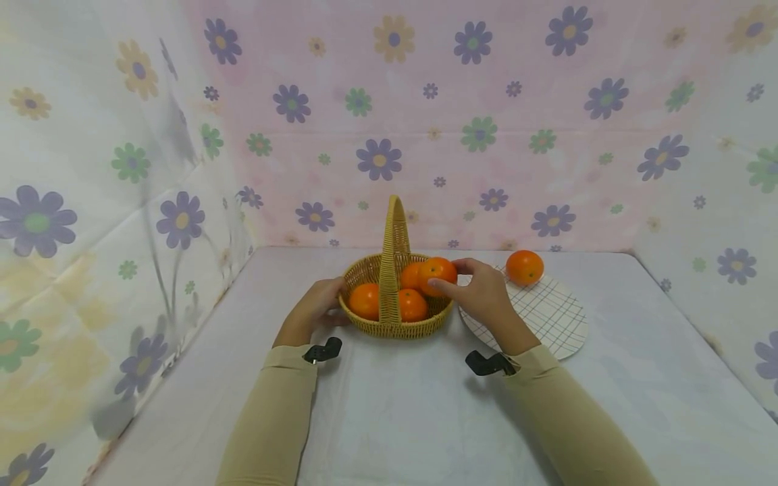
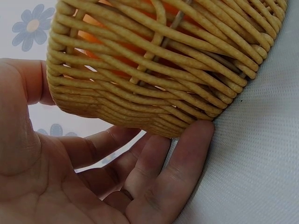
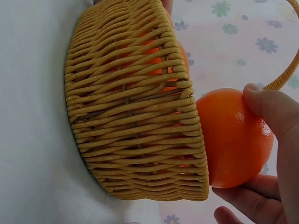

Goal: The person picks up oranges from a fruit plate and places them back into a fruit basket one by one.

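Observation:
A yellow wicker basket [image 1: 395, 331] with a tall arched handle [image 1: 390, 277] stands on the table, three oranges inside it, one of them [image 1: 365, 302] left of the handle. My left hand [image 1: 317, 304] grips the basket's left side; in the left wrist view the thumb is at the rim and the fingers bend against the woven wall [image 2: 154, 79]. Between thumb and fingers, my right hand [image 1: 484, 295] pinches another orange [image 1: 439, 273] at the basket's right rim. The right wrist view shows this orange [image 3: 233, 140] right at the rim, partly hidden by the basket wall.
To the right lies a round white plate [image 1: 556, 317] with a dark grid pattern, and one orange [image 1: 525, 268] rests toward its back edge. A white cloth covers the table [image 1: 389, 405]. Flower-printed curtains [image 1: 425, 162] stand behind and along both sides.

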`<action>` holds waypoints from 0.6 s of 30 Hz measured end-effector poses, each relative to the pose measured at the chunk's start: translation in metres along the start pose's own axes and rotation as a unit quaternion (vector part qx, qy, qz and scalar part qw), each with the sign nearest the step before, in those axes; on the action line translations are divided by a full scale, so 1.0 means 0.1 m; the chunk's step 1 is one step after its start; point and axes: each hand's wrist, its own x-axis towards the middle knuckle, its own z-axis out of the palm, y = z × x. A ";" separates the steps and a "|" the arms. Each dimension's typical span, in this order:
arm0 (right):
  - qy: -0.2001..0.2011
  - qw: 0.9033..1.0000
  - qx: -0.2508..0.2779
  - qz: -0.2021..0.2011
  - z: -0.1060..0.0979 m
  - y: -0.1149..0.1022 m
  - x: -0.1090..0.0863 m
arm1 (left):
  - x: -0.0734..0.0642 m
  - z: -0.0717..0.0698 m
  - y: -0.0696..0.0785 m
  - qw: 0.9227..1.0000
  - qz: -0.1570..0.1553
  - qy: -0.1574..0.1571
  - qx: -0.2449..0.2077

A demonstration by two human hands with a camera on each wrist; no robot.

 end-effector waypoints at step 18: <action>-0.011 1.000 -0.008 -0.004 0.09 0.00 0.01 | 0.02 0.00 -0.01 1.000 0.009 0.000 0.004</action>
